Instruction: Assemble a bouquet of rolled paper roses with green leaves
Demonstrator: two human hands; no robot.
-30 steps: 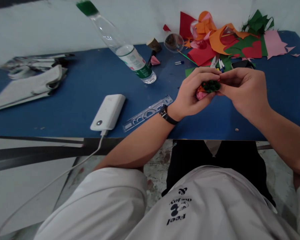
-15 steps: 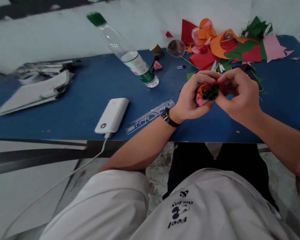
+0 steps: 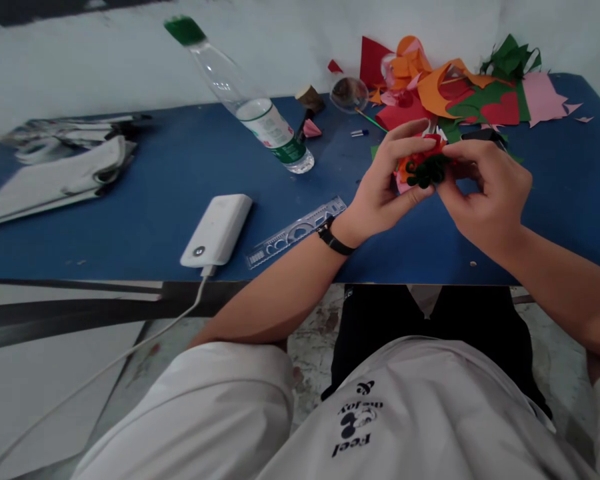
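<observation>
Clock directions are in the picture plane, taken from the bunch. Paper bunch (image 3: 427, 171) sits between both hands, above the table (image 3: 145, 220), right of centre in view. Red, orange and pink show, dark green curls on the near side. Left hand (image 3: 375, 190) cups it from 9 o'clock, fingers curved and part open, thumb along the lower edge; grip is on the bunch. Right hand (image 3: 495, 190) comes in from 3 o'clock, thumb and index nearly closed at the green curls; exact contact hidden.

Edges: table's front edge runs at 6 o'clock, below both hands, bare blue strip between. More bare top at 4 o'clock, past the right wrist. Tight side is 12 to 2: paper scraps (image 3: 500, 107) against the wall (image 3: 570, 33), with a dark flat object (image 3: 483, 135) partly behind the right hand. Clear ruler (image 3: 296, 233) at 8, just beside the left wrist. White power bank (image 3: 217, 230) between 8 and 9, near the front edge, cable (image 3: 145, 337) hanging over. Bottle (image 3: 275, 133) between 9 and 10, open blue between it and the ruler.

Vs last frame: left fingers spread wider, bunch turned, red more visible on top. Dark object now more covered. View shifts slightly; bottle, ruler, power bank unmoved on the table.
</observation>
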